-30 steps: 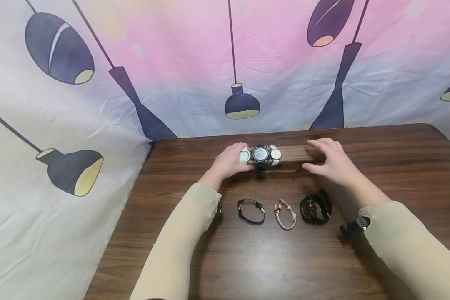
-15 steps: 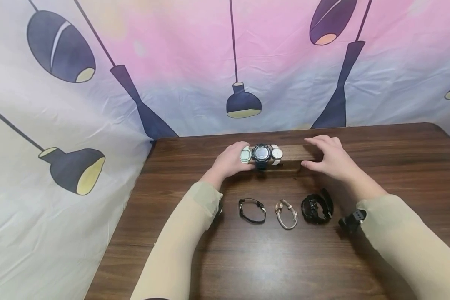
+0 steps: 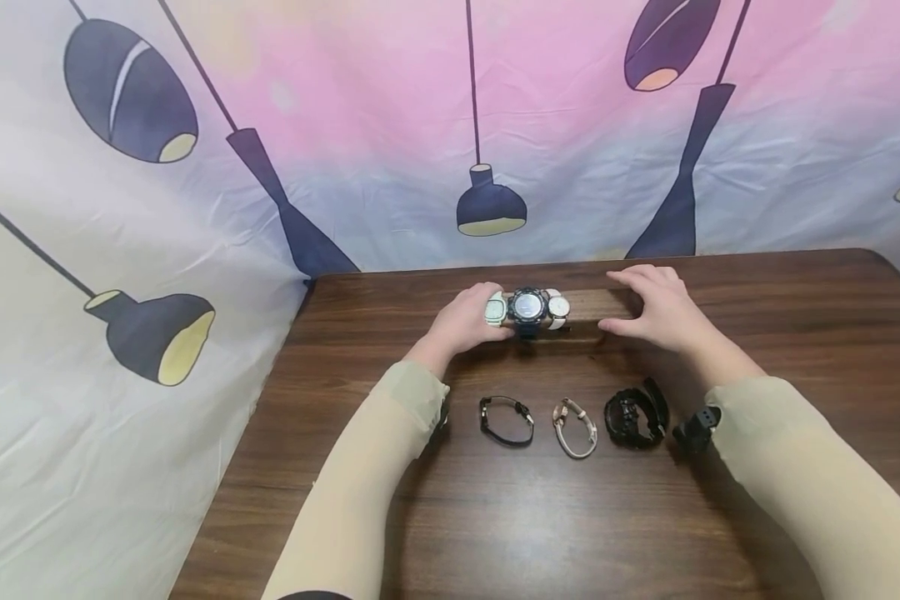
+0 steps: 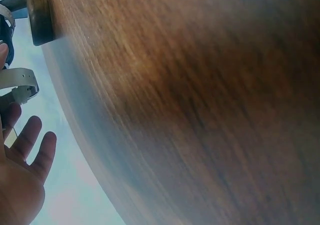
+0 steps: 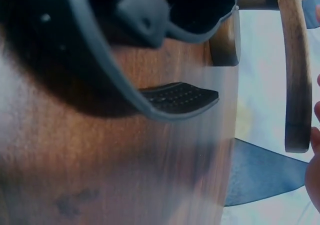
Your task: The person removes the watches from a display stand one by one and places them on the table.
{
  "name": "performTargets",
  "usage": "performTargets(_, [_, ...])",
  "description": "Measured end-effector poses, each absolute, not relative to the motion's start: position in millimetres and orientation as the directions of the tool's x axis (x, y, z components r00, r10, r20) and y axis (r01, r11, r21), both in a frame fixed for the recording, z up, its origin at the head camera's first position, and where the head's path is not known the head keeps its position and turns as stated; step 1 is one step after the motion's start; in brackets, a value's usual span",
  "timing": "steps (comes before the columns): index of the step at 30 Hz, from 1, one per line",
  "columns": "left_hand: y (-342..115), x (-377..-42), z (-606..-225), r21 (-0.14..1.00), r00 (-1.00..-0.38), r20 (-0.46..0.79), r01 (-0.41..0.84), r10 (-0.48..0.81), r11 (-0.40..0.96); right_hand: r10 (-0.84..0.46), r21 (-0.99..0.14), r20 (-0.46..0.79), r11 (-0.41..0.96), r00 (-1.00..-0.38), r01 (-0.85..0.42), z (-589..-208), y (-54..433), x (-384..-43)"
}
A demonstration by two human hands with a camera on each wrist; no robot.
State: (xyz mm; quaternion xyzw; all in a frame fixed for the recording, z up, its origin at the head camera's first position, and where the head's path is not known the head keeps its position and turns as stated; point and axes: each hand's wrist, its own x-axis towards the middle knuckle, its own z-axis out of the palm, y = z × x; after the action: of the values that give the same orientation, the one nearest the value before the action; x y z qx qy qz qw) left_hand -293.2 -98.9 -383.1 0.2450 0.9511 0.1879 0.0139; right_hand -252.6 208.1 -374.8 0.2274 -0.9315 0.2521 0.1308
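Note:
A wooden watch stand (image 3: 588, 307) at the table's back carries a mint-green watch (image 3: 496, 309), a chunky black watch (image 3: 528, 307) and a white-strapped watch (image 3: 558, 307). My left hand (image 3: 465, 320) grips the stand's left end beside the mint watch, thumb in front and fingers behind. In the left wrist view, a pale strap (image 4: 22, 79) lies by the fingertips. My right hand (image 3: 663, 310) spreads thumb and fingers around the bar's bare right end. The right wrist view has its fingers close to the bar (image 5: 298, 75); contact is unclear.
In front of the stand lie a thin black watch (image 3: 507, 422), a slim pale-banded watch (image 3: 575, 429) and a bulky black watch (image 3: 636, 415), on the brown table (image 3: 525, 517). A printed cloth (image 3: 390, 133) hangs behind the table.
My right hand has shifted slightly left, closer around the bar's right end. The left hand keeps its place on the stand. The whole view has drifted a little.

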Motion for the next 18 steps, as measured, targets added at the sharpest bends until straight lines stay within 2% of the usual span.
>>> performTargets(8, [-98,-294,-383,0.367,-0.879,0.072,0.463,0.472,0.807,-0.391,-0.401,0.314,0.772,-0.865,-0.494,-378,206,-259])
performTargets(18, [-96,-295,-389,0.406,-0.870,0.122,0.484,0.479,0.775,-0.357,-0.352,0.367,0.801,-0.859,-0.484,-388,204,-261])
